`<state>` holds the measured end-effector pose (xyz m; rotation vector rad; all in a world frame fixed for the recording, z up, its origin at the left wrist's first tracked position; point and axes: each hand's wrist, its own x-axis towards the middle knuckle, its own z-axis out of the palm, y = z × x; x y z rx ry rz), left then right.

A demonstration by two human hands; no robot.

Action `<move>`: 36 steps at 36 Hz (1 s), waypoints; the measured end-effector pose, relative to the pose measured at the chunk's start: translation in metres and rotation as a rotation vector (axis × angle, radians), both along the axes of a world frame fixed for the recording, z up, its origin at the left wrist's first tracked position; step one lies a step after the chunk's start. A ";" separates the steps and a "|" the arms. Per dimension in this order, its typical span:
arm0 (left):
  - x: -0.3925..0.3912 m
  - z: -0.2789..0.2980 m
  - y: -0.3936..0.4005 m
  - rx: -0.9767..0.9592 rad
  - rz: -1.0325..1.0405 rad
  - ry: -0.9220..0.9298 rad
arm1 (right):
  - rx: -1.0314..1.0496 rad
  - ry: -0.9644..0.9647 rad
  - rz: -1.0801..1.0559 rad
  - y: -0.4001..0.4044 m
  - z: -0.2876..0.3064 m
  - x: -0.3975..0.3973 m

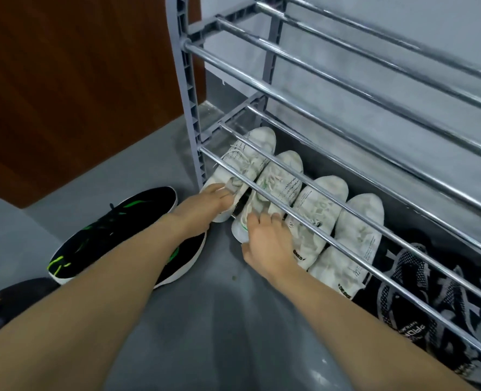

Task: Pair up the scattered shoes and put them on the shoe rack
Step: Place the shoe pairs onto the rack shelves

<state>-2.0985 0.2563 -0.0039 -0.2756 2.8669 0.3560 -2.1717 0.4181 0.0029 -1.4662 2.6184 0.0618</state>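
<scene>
Left hand: my left hand (205,203) reaches under the lowest rail and grips the heel end of the leftmost white sneaker (243,165), fingers curled over its collar.
Right hand: my right hand (267,244) rests on the heel end of the second white sneaker (273,184), fingers spread and bent over it, thumb on its left side; whether it truly grips, I cannot tell.
Between my hands: the two sneakers lie side by side, toes pointing away from me, on the floor under the shoe rack (304,176).
Right of my right hand: another white pair (338,230) lies parallel, just beside the second sneaker, toes inward.
Further right: a black-and-grey knit pair (419,300) sits under the same rail.
Left of my left arm: a black sneaker with green marks (115,235) lies on the grey floor (219,334), partly under my forearm.
Near my left elbow: part of a dark shoe with a red mark (5,306) shows at the edge.
Above my hands: the rack's upper chrome rails hold no shoes.
</scene>
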 end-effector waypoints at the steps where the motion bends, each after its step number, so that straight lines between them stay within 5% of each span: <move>1: 0.000 -0.002 -0.003 0.026 -0.023 0.042 | -0.003 -0.021 0.008 -0.001 0.003 0.000; 36: -0.029 -0.010 0.021 -0.037 0.465 0.036 | -0.046 -0.181 -0.113 -0.016 -0.016 -0.030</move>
